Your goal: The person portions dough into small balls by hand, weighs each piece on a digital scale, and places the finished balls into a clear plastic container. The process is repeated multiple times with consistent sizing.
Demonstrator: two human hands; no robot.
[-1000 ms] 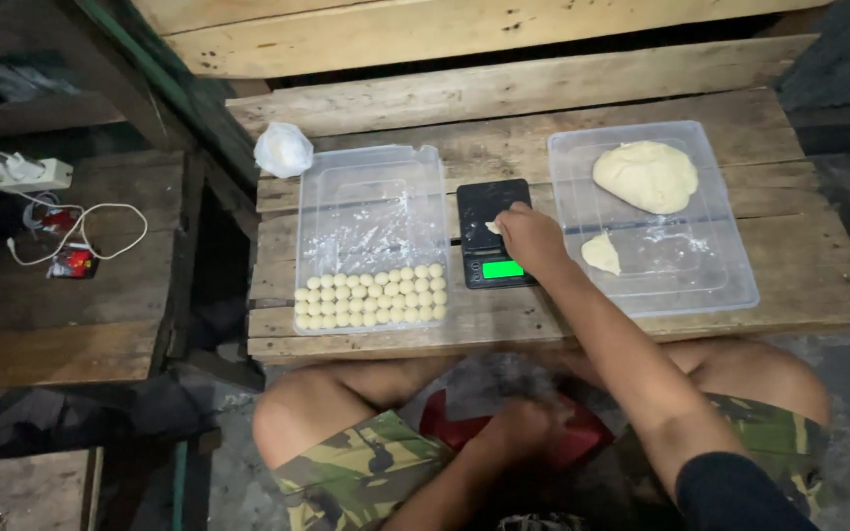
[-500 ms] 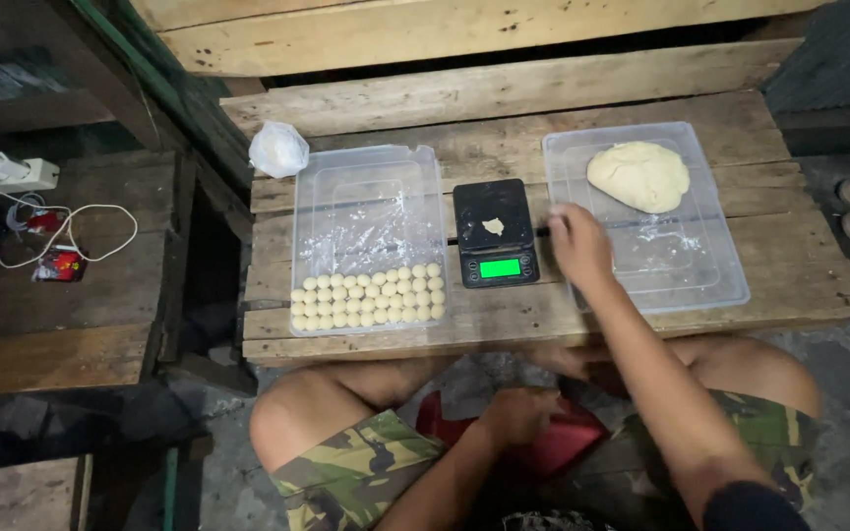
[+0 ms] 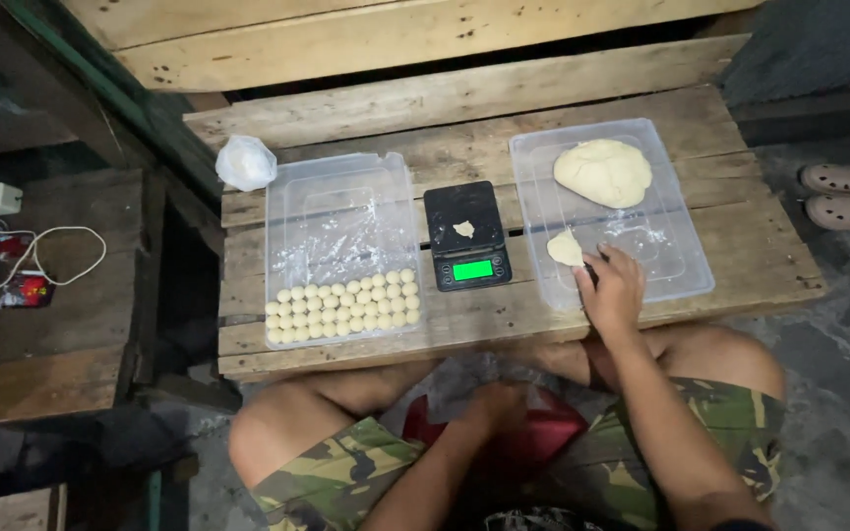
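In the head view, on the right clear tray [image 3: 686, 258], the right hand [image 3: 610, 287] rests with fingers curled, touching a small dough piece [image 3: 564, 248]. The left hand [image 3: 492, 403] sits loosely closed in the lap; whether it holds anything is unclear.

The right hand [image 3: 610, 290] covers whatever its fingertips touch beside the small dough piece [image 3: 564, 248]. The left hand [image 3: 492, 401] sits below the bench's [image 3: 464, 324] front edge, its grip unclear.

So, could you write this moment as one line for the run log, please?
right hand: on small dough piece in right tray | left hand: in lap | scale: dough bit on it
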